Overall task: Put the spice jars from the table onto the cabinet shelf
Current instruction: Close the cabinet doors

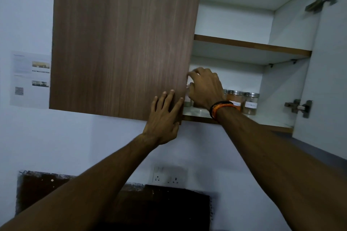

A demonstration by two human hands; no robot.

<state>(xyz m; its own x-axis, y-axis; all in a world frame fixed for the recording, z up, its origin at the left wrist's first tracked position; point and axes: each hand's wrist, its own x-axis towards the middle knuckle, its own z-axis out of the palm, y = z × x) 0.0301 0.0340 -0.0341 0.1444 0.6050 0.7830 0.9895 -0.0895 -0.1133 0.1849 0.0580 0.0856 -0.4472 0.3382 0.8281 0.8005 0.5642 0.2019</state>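
My left hand [165, 116] lies flat with straight fingers on the lower right corner of the wooden cabinet door [122, 43]. Inside the cabinet, my right hand [204, 88] reaches over the lower shelf [199, 112], its fingers curled around a spice jar [187, 97] that is mostly hidden behind the hand and the door edge. To its right stand an orange spice jar [234, 98] and a jar of brownish spice [250, 103], both with metal lids and white labels.
An upper shelf [251, 45] spans the cabinet. The right door [323, 62] hangs open on metal hinges [298, 108]. A wall socket [170, 174] sits below, a paper notice [31, 78] at the left, and a dark panel [131, 202] at the bottom.
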